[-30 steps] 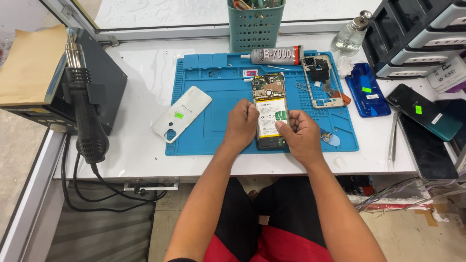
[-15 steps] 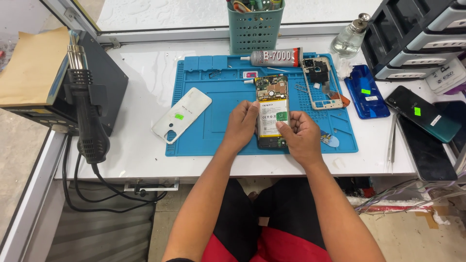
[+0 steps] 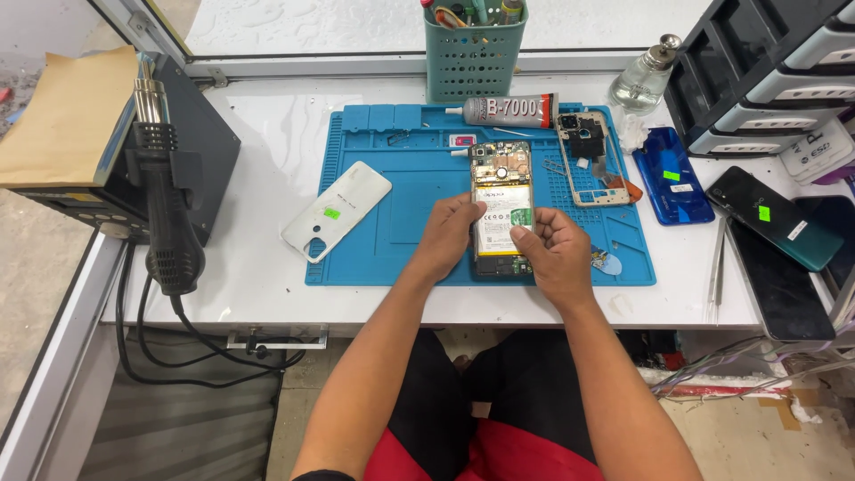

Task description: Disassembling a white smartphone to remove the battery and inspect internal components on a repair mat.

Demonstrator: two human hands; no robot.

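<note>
An opened phone with its back off lies lengthwise on the blue work mat, its white battery and circuit board showing. My left hand grips the phone's left edge near the lower half. My right hand rests at the phone's lower right, thumb and forefinger pinched at a small green tab on the battery. What lies under my right palm is hidden.
A white back cover lies at the mat's left edge. A glue tube, a phone frame, a blue cover and dark phones lie to the back and right. A hot-air station stands left, a teal tool basket behind, tweezers right.
Both hands stay on the phone with only slight finger shifts. The view has drifted a little; nothing else on the bench has moved.
</note>
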